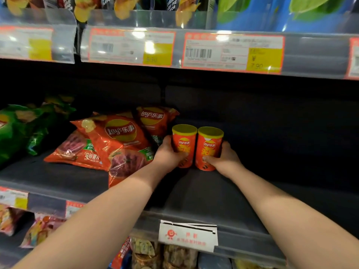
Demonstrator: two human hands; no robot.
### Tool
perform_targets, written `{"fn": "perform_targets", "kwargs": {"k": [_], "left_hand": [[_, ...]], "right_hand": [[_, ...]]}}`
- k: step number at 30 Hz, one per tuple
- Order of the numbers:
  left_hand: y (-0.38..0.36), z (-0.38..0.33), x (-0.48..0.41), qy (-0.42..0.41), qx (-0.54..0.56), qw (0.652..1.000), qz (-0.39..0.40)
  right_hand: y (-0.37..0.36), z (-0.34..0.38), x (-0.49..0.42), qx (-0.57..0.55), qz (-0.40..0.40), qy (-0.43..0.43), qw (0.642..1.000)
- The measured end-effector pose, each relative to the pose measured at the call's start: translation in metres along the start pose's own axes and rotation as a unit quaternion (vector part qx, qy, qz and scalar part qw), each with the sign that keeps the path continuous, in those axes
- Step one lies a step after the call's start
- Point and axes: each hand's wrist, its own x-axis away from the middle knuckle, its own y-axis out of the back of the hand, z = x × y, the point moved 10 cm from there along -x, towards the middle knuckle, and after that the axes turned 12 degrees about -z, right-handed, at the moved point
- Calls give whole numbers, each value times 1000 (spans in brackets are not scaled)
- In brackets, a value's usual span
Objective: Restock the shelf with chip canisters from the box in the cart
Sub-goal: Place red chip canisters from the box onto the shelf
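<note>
The left hand (168,152) is wrapped around the left side of a short orange cardboard chip canister with a yellow plastic lid (184,144), fingers behind it and thumb across its lower front. The right hand (223,157) clasps a second orange chip canister with a yellow lid (209,148) in the same way from the right side, its thumb lying over the lower front. Both canisters stand upright on the dark grey metal shelf (204,199), side by side and touching, or all but touching, about midway along the shelf's visible length and well back from its front edge. Both bare forearms reach in over that front edge from below.

Just left of the left-hand canister lies a loose heap of orange-red foil chip bags (116,140), some flat, some leaning on one another, the nearest bag right beside the left hand. Further toward the shelf's left end sit green foil chip bags (17,133). To the right of the canisters the shelf runs dark toward its right end.

On the front edge of the shelf, below the hands, hangs a white paper tag with red print (188,235). The shelf above carries a clear plastic rail with orange-bordered price labels (233,53) with yellow panels.
</note>
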Motion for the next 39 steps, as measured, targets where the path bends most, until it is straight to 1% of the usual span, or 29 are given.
{"fn": "perform_targets", "kwargs": {"k": [8,12,16,19,21,24,26,28,31,33,36,39], "left_hand": [[-5,5,-1,4,-9,1000,2],[-6,5,0,0,-39,999,7],[-6,10,4,14,-75,997,2],[-5,11,11,12,-102,995,-2],[-4,11,16,7,-122,993,-2],[2,8,26,-9,-155,988,-4],[4,-1,40,-34,-213,976,15],[3,-10,58,-56,-286,956,38],[2,-23,84,-111,-406,906,52],[6,-35,103,-157,-452,877,44],[17,-50,133,-201,-474,857,11],[29,-55,157,-212,-495,843,-10]], "right_hand": [[-5,-2,-7,17,5,-8,1000],[-4,-4,-6,17,9,-13,1000],[-7,-11,2,47,26,-14,998],[-6,-12,10,28,22,3,999],[-3,-10,17,36,25,23,999],[1,-7,29,85,41,64,993],[2,-3,40,112,59,102,987],[2,5,56,141,81,150,975],[5,22,82,210,95,234,944],[8,35,100,259,93,291,916],[9,54,128,290,88,376,876],[12,70,155,248,74,443,858]]}}
